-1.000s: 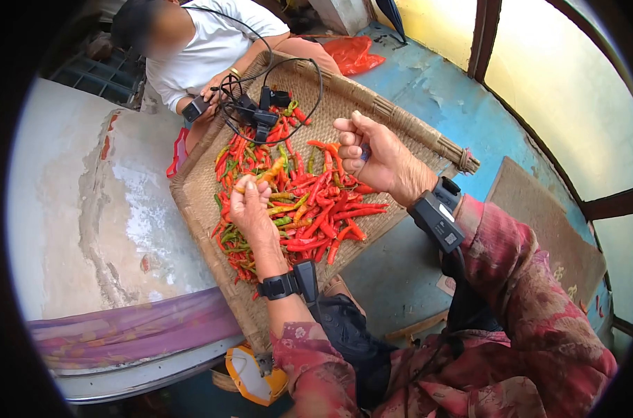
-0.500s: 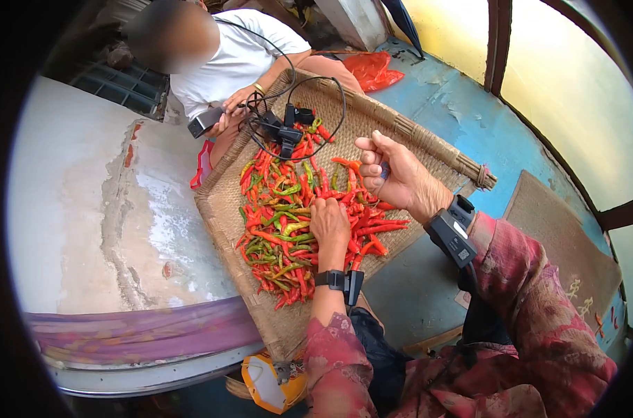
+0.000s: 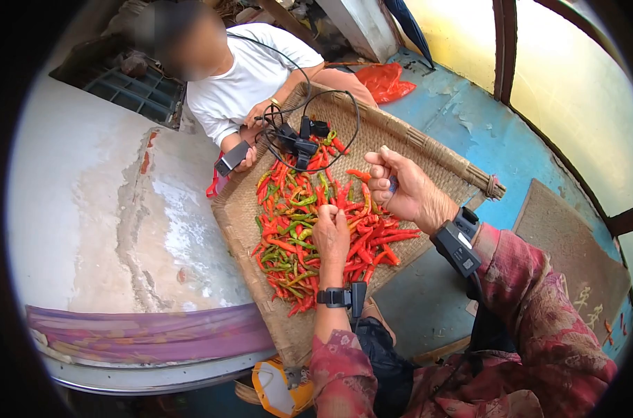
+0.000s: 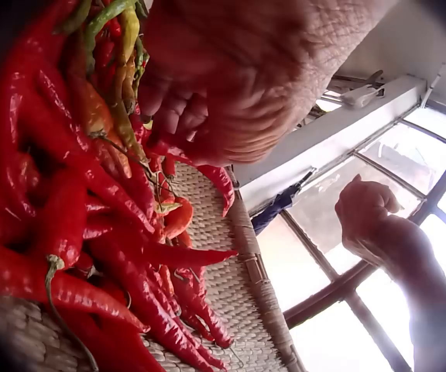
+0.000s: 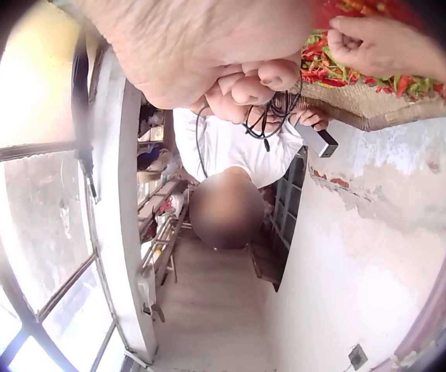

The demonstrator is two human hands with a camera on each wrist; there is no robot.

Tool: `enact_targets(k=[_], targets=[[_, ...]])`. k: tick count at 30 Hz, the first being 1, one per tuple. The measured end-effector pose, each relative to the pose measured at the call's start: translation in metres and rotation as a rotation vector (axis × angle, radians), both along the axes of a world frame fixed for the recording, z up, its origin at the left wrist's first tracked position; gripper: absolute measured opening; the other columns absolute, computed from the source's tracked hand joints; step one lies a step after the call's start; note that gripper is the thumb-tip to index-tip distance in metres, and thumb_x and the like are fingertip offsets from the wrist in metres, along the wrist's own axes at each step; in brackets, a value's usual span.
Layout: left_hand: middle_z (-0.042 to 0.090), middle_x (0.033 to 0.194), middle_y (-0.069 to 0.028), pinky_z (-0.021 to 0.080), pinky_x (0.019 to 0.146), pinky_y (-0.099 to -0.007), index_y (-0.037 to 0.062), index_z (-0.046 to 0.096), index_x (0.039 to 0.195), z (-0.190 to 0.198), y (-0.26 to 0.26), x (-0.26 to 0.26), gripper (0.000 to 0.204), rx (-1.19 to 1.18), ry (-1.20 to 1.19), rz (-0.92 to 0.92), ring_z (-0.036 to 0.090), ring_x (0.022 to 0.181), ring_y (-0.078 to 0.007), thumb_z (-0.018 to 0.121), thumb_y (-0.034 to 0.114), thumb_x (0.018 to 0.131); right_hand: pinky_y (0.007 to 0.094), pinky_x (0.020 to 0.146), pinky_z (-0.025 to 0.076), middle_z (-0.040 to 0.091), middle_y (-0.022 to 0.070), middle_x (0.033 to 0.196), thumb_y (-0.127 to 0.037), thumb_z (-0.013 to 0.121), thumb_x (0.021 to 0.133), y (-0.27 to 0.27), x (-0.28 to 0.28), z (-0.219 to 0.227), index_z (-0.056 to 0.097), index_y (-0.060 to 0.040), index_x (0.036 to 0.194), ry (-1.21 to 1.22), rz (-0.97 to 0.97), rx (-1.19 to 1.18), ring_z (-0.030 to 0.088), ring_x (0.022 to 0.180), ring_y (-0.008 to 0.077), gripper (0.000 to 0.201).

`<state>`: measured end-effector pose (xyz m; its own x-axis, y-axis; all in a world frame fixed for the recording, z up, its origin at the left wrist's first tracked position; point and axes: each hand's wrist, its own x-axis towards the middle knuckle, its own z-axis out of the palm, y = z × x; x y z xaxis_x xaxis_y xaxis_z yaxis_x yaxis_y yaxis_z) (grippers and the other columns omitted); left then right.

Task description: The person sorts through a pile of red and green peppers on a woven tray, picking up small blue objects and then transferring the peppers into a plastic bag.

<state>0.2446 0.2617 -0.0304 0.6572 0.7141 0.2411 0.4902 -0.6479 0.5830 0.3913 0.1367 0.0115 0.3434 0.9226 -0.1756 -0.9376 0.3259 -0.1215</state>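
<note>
Person in white shirt, upper left of the frame: held a box-shaped device. Red plastic bag, top centre: lay on blue floor. Dark umbrella: appeared above the bag. Brown mat, right: lay flat. Purple cloth, lower left: edged a worn wall.

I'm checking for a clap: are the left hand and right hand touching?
Apart. The head view shows chilies in the gap between the left hand and right hand.

The chili peppers before you look smooth and glossy, against the rough, matt weave of the tray. Your sleeves are creased cloth; the bag is thin, shiny plastic, the wall flaking plaster.
</note>
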Motion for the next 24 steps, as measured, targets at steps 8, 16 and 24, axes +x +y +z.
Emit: enact_targets(k=[8,16,24], targets=[[0.050,0.105,-0.0195,0.040,0.080,-0.0412,-0.0014,0.045,0.115,0.022,0.029,-0.038,0.036,0.471,-0.160,0.298,0.051,0.093,-0.0308,0.054,0.008,0.082,0.0210,0.043,0.030,0.046,-0.0010,0.062,-0.030,0.036,0.095,-0.002,0.002,0.003,0.053,-0.0058,0.092,0.010,-0.005,-0.023,0.036,0.049,0.0083,0.030],[0.056,0.087,-0.0149,0.044,0.073,-0.0409,0.0039,0.058,0.089,-0.020,-0.015,0.006,0.014,0.338,0.151,-0.249,0.054,0.085,-0.0316,0.060,0.012,0.077,0.0209,0.043,0.031,0.047,-0.0009,0.063,-0.030,0.034,0.095,0.003,0.002,0.004,0.053,-0.0054,0.089,-0.027,-0.022,0.036,0.037,0.051,0.0082,0.031],[0.057,0.083,-0.0143,0.046,0.068,-0.0399,0.0034,0.056,0.083,-0.017,-0.023,0.011,0.014,0.307,0.373,-0.257,0.056,0.082,-0.0318,0.060,0.015,0.077,0.0210,0.043,0.031,0.047,-0.0013,0.064,-0.030,0.034,0.095,0.002,0.006,0.006,0.053,-0.0058,0.090,-0.008,-0.024,0.056,0.037,0.050,0.0084,0.031]])
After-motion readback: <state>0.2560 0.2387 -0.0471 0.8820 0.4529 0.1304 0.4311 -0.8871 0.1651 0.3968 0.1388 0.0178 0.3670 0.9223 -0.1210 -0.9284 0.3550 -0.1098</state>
